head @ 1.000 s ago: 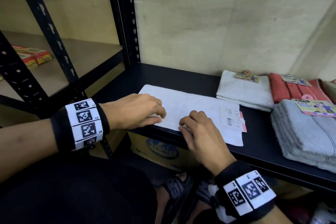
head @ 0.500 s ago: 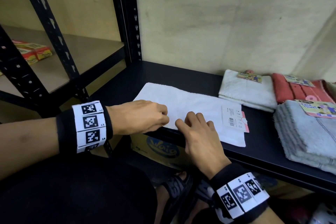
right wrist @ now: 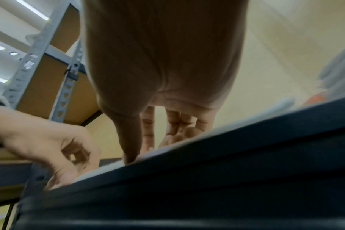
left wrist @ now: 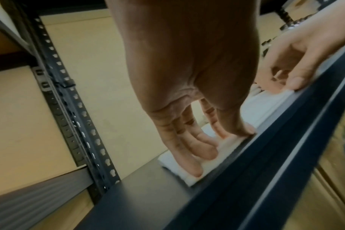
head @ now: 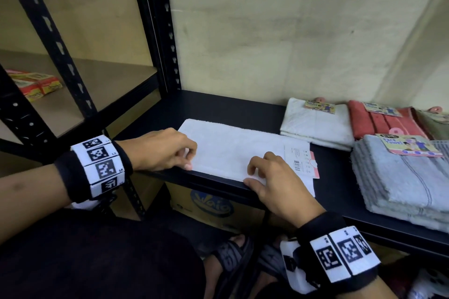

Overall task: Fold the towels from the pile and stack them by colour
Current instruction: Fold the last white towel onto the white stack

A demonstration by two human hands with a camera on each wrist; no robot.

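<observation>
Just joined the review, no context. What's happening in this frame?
A person is folding a flat white terry towel at the front edge of a black metal shelf. The left hand pinches the towel's left end and the right hand its front edge, near the paper tag. To the right lie folded stacks: white towels, red towels and grey towels.
</observation>
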